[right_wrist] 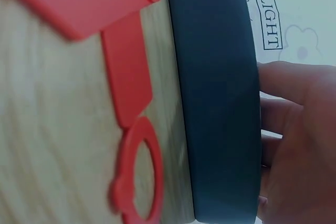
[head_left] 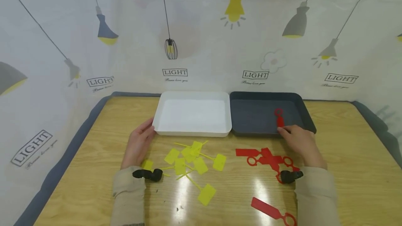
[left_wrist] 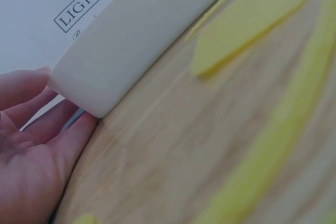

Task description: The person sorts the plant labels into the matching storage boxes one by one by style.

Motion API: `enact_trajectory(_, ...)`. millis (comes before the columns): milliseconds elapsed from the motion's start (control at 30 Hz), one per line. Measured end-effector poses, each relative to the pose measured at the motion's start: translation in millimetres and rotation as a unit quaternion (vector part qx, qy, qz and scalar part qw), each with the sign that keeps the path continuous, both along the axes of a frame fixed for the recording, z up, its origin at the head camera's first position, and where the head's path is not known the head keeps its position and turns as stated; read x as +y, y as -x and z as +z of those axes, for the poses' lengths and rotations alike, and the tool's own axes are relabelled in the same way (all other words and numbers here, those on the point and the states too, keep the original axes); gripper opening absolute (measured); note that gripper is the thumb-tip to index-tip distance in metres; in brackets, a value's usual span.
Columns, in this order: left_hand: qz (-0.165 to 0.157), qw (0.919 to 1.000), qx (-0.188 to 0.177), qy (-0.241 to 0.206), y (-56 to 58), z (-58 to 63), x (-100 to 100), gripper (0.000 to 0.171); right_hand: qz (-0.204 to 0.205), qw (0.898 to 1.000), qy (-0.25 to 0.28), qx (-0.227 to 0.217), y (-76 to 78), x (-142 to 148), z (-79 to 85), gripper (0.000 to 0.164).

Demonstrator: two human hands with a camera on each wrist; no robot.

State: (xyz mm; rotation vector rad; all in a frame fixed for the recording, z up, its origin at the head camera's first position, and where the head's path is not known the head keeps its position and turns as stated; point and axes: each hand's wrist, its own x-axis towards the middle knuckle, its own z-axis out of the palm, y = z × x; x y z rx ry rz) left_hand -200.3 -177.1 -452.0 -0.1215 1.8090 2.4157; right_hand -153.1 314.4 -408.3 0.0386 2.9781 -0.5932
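My left hand (head_left: 138,144) rests its fingers against the left side of a white tray (head_left: 193,133), at the near corner. Thumb and fingers meet that corner in the left wrist view. Over the near edge of a dark grey tray (head_left: 260,134), my right hand (head_left: 299,140) pinches the lower end of a red ring-ended tag (head_left: 280,120). The tag's ring points toward the back of the tray. From the right wrist, the dark wall (right_wrist: 218,98) hides that tag and the fingertips. Several yellow cable-tie tags (head_left: 199,165) lie in front of the white tray.
More red ring-ended tags (head_left: 271,159) are heaped before the dark tray, and a single red tag (head_left: 265,208) lies nearer the front edge. The trays stand side by side at the back of the wooden table (head_left: 94,184). A lamp-patterned cloth (head_left: 201,44) hangs behind.
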Motion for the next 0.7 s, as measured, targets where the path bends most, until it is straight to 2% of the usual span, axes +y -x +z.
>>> enact_trajectory(700, 0.011, 0.9999, -0.004, -0.012, 0.1, -0.4, 1.4, 0.044, -0.009, 1.0, 0.008, -0.007, -4.8, -4.4, -0.9, 0.064)
